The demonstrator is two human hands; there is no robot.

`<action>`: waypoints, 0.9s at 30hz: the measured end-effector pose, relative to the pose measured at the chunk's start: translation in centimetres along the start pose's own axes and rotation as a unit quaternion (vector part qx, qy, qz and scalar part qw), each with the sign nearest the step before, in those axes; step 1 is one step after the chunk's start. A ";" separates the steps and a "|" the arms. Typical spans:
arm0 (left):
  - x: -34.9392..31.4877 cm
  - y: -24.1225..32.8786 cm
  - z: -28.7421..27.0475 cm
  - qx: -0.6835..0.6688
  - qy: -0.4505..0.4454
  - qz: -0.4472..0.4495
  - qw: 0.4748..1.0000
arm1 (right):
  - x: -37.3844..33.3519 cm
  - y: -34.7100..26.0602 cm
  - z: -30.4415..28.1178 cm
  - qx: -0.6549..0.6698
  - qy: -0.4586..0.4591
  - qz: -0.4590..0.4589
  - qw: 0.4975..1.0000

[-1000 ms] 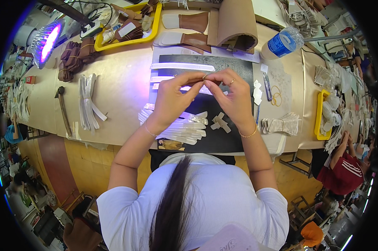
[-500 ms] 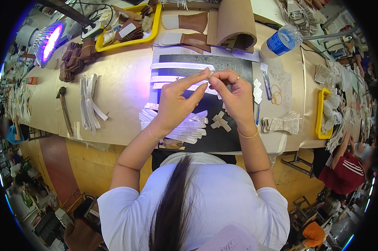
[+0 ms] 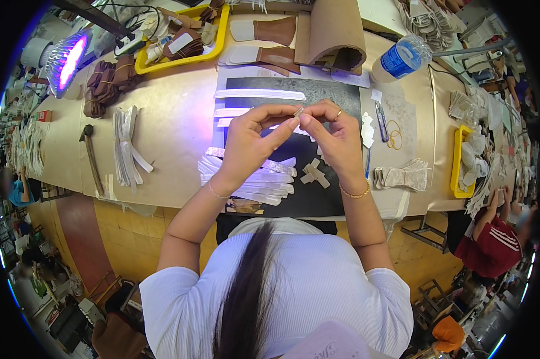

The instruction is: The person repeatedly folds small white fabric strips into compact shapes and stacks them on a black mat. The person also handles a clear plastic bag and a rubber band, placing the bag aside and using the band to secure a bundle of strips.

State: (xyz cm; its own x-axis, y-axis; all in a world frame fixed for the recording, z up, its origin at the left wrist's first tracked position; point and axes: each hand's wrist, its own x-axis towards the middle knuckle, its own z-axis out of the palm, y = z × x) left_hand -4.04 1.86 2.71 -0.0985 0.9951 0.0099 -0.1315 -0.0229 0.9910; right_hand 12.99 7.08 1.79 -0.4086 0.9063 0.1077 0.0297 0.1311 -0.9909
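Observation:
My left hand (image 3: 251, 134) and my right hand (image 3: 334, 139) meet above the dark work mat (image 3: 335, 90). Thumbs and forefingers of both pinch one small pale strip (image 3: 298, 112), mostly covered by the fingertips. Beyond them a long white strip (image 3: 259, 94) lies flat, and further white strips pass partly under my left hand. A fanned pile of white strips (image 3: 264, 186) rests on the mat by my left wrist. Small beige pieces (image 3: 315, 173) lie crossed in a little heap between my forearms.
A lit lamp (image 3: 69, 63), a yellow tray (image 3: 222, 45) of brown pieces and a hammer (image 3: 91, 157) are at the left. To the right are a water bottle (image 3: 401, 58), a cutter knife (image 3: 382, 119), rubber bands (image 3: 395, 139) and a banded bundle of pale pieces (image 3: 402, 176).
My left fingers have closed in on the small strip, the forefinger now bent and the thumb against it. The strip shows more upright between the fingertips. My right hand has barely moved.

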 end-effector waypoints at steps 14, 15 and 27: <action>1.1 -0.4 -1.2 -0.170 -0.004 -0.085 0.982 | -1.1 0.5 -1.9 0.195 -0.015 0.013 0.981; 1.1 -0.4 -1.2 -0.172 -0.003 -0.085 0.981 | -1.3 0.4 -2.1 0.197 -0.004 0.006 0.980; 1.2 -0.6 -1.1 -0.308 -0.076 -0.187 0.930 | -3.3 0.6 -6.5 0.129 0.041 0.039 0.990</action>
State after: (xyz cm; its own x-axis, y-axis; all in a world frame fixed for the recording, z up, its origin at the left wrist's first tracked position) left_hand -5.14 2.97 2.02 0.2023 0.9456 -0.2548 -0.6737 0.3232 0.6646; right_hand 20.31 6.83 1.40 -0.3384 0.9406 0.0264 -0.1797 -0.0371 -0.9830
